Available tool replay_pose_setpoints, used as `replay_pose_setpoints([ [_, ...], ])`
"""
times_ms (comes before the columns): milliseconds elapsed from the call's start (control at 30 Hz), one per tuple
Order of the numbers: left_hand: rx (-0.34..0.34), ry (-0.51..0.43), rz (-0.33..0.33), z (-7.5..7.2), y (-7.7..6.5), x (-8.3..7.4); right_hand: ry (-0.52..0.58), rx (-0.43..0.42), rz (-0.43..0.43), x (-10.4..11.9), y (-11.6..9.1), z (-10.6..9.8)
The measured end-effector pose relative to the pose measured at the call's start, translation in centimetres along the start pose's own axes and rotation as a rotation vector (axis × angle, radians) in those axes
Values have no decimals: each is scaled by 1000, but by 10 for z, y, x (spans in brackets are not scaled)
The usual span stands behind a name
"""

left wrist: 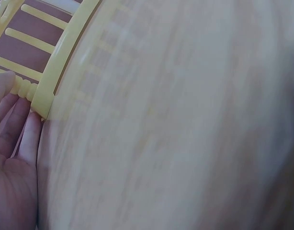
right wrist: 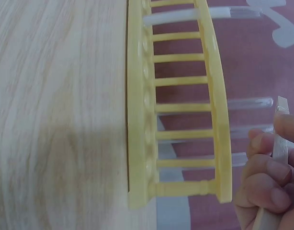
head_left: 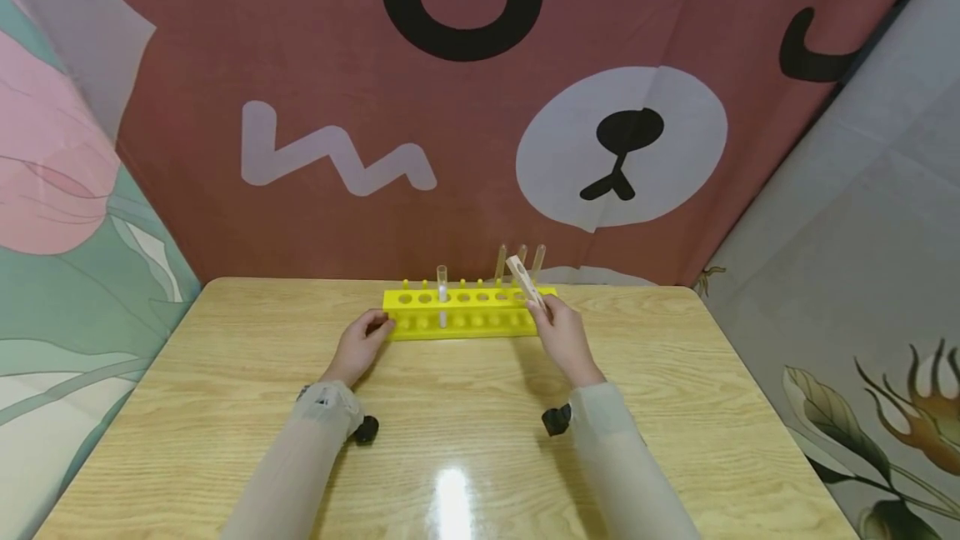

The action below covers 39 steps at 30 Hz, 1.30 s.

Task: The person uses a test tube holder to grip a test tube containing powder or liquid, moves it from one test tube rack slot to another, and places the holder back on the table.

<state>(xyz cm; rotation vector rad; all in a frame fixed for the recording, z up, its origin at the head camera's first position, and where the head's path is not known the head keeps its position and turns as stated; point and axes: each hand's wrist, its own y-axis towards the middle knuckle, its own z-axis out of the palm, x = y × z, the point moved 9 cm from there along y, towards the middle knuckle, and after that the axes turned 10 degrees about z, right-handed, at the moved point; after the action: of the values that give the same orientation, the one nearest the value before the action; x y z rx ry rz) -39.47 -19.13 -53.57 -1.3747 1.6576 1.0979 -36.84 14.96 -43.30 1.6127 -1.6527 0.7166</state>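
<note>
A yellow test tube rack (head_left: 480, 333) stands lengthwise near the table's far edge. One test tube (head_left: 442, 293) with white contents sits upright in it, left of the middle. Several clear tubes (head_left: 502, 261) are upside down on pegs at the back right. My left hand (head_left: 358, 348) holds the rack's left end; in the left wrist view its thumb (left wrist: 4, 85) lies at the end post, with the fingers around the other side. By the rack's right end, my right hand (head_left: 564, 342) grips a wooden test tube clamp (right wrist: 280, 148), tilted up and leftward over the rack.
The light wooden table (head_left: 450, 407) stretches from the rack back towards me. Behind it hangs a reddish-brown cloth (head_left: 337, 223) with a bear face, close to the far edge. Patterned cloths (head_left: 840, 232) hang at both sides. Black wrist cameras (head_left: 366, 430) sit at both cuffs.
</note>
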Motion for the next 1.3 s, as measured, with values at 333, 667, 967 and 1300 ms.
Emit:
replay_pose_setpoints([
  [333,-5,4,10,0,0,-2,25,-30,23,-23,-3,-13],
  [667,-12,3,11,0,0,-3,15,-73,49,-45,-5,-25],
  [967,-19,9,7,-1,-1,0,-8,-84,88,-64,-6,-33],
  [1300,-13,-1,24,0,0,3,-17,-84,159,-85,-7,-39],
])
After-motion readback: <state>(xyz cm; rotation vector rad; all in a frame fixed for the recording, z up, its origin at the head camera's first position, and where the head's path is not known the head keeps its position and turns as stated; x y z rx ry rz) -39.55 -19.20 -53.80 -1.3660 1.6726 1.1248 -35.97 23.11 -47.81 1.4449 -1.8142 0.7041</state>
